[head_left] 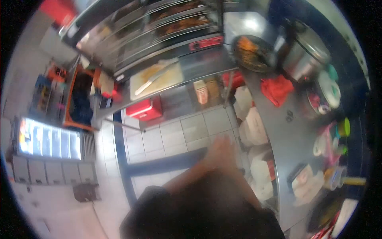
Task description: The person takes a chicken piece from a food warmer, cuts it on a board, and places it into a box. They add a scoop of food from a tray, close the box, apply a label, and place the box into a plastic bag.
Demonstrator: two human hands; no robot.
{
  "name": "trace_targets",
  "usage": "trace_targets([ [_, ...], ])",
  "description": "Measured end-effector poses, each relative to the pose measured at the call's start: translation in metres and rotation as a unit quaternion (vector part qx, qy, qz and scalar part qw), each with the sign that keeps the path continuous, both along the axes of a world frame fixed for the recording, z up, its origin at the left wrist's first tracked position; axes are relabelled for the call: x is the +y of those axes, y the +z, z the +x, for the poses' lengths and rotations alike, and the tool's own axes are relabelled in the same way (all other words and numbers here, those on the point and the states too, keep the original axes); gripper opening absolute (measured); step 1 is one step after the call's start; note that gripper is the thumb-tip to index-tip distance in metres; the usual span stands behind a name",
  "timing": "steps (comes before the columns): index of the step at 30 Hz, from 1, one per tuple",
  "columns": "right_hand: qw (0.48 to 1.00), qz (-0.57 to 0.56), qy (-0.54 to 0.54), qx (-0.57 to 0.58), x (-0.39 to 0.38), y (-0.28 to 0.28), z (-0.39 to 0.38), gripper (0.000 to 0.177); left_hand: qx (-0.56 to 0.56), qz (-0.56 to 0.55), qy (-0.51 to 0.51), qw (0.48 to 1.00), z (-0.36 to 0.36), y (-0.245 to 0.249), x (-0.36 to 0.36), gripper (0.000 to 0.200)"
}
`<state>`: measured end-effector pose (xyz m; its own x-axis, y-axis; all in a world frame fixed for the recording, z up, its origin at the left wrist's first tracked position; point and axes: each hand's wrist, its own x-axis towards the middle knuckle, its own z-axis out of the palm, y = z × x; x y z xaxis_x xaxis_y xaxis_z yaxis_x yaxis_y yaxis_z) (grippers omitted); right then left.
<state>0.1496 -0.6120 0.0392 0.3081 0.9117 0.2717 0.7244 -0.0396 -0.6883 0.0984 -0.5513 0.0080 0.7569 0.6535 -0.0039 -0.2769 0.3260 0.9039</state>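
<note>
At far left, a lit cabinet (49, 139) is glowing. Rightward, a red box (145, 110) is resting on a lower steel shelf, beneath a cutting board (175, 75) bearing a knife (149, 83). Left hand (214, 154) and right hand (228, 154) are meeting above the tiled floor (159, 137); blur is obscuring whether fingers are spread or pressed together. White containers (254, 126) are standing just beside, under a steel counter (274, 131), where a red cloth (277, 89) is lying near a pot (304, 59).
</note>
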Motion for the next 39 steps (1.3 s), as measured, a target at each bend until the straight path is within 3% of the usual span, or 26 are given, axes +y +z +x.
trace_targets([
  [1, 0.995, -0.032, -0.083, -0.049, 0.023, -0.039, 0.006, 0.062, 0.051, 0.049, -0.226, 0.972, -0.028, 0.025, 0.052, 0.086],
  [2, 0.979, -0.057, -0.167, -0.102, 0.035, -0.074, 0.011, 0.055, 0.043, 0.039, -0.201, 0.978, -0.051, 0.054, 0.083, 0.086],
  [3, 0.981, -0.061, -0.148, -0.107, 0.048, -0.070, 0.018, 0.055, -0.057, -0.184, -0.219, 0.957, -0.069, 0.099, 0.110, 0.087],
  [4, 0.986, -0.049, -0.122, 0.104, 0.060, -0.048, 0.026, 0.051, -0.157, -0.394, -0.230, 0.876, -0.087, 0.129, 0.130, 0.089],
  [5, 0.945, -0.038, -0.099, 0.310, 0.077, -0.027, 0.034, 0.050, -0.164, -0.398, -0.221, 0.875, -0.104, 0.139, 0.149, 0.089],
  [6, 0.946, -0.048, -0.095, 0.305, 0.100, -0.015, 0.039, 0.050, -0.140, -0.356, -0.183, 0.906, -0.120, 0.144, 0.168, 0.089],
  [8, 0.831, -0.160, -0.158, 0.509, 0.149, 0.000, 0.062, 0.047, -0.118, -0.316, -0.142, 0.931, -0.133, 0.139, 0.199, 0.090],
  [10, 0.839, -0.128, -0.160, 0.503, 0.209, 0.017, 0.079, 0.044, 0.069, -0.182, -0.012, 0.981, -0.135, 0.130, 0.230, 0.083],
  [14, 0.876, -0.091, -0.116, 0.460, 0.343, 0.024, 0.119, 0.039, 0.125, -0.137, 0.025, 0.982, -0.121, 0.124, 0.283, 0.065],
  [16, 0.894, -0.068, -0.088, 0.433, 0.407, 0.021, 0.134, 0.039, 0.202, -0.038, 0.016, 0.979, -0.105, 0.125, 0.316, 0.049],
  [18, 0.913, -0.021, -0.157, 0.376, 0.475, -0.001, 0.146, 0.046, 0.227, -0.012, 0.043, 0.973, -0.088, 0.135, 0.348, 0.041],
  [19, 0.925, -0.136, -0.177, 0.308, 0.491, 0.017, 0.149, 0.057, 0.274, 0.040, 0.070, 0.958, -0.083, 0.137, 0.363, 0.041],
  [20, 0.926, -0.120, -0.175, 0.313, 0.509, 0.024, 0.153, 0.057, 0.317, 0.098, 0.098, 0.938, -0.080, 0.136, 0.381, 0.040],
  [21, 0.938, -0.204, -0.186, 0.210, 0.530, 0.031, 0.157, 0.058, 0.295, 0.146, 0.108, 0.938, -0.083, 0.124, 0.399, 0.038],
  [22, 0.932, -0.285, -0.199, 0.105, 0.550, 0.036, 0.159, 0.060, 0.305, 0.123, 0.131, 0.935, -0.078, 0.126, 0.415, 0.036],
  [24, 0.939, -0.309, -0.132, 0.068, 0.569, 0.014, 0.168, 0.060, 0.402, 0.173, 0.139, 0.888, -0.069, 0.156, 0.441, 0.034],
  [25, 0.938, -0.312, -0.132, 0.071, 0.574, -0.012, 0.168, 0.060, 0.405, 0.171, 0.137, 0.887, -0.075, 0.145, 0.456, 0.034],
  [27, 0.962, -0.233, -0.105, 0.098, 0.580, -0.053, 0.177, 0.054, 0.457, 0.407, 0.209, 0.763, -0.085, 0.098, 0.491, 0.043],
  [28, 0.960, -0.238, -0.110, 0.093, 0.584, -0.047, 0.177, 0.054, 0.453, 0.402, 0.205, 0.769, -0.085, 0.087, 0.507, 0.043],
  [30, 0.959, -0.133, -0.190, 0.164, 0.579, -0.040, 0.161, 0.040, 0.566, 0.539, 0.230, 0.580, -0.088, 0.065, 0.536, 0.044],
  [31, 0.954, -0.145, -0.199, 0.171, 0.574, -0.028, 0.153, 0.040, 0.569, 0.538, 0.214, 0.584, -0.094, 0.048, 0.548, 0.044],
  [33, 0.929, -0.107, -0.191, 0.299, 0.575, 0.002, 0.149, 0.025, 0.564, 0.587, 0.158, 0.559, -0.104, 0.024, 0.574, 0.042],
  [34, 0.924, -0.113, -0.204, 0.303, 0.577, -0.005, 0.151, 0.025, 0.562, 0.589, 0.143, 0.563, -0.105, 0.022, 0.584, 0.042],
  [36, 0.902, -0.014, -0.174, 0.394, 0.573, -0.028, 0.147, 0.012, 0.544, 0.628, 0.089, 0.550, -0.110, 0.022, 0.598, 0.041],
  [37, 0.899, -0.019, -0.187, 0.395, 0.568, -0.032, 0.142, 0.012, 0.509, 0.623, 0.069, 0.591, -0.113, 0.020, 0.605, 0.037],
  [39, 0.866, 0.152, -0.153, 0.451, 0.564, -0.036, 0.139, 0.007, 0.479, 0.610, 0.044, 0.630, -0.124, 0.010, 0.619, 0.038],
])
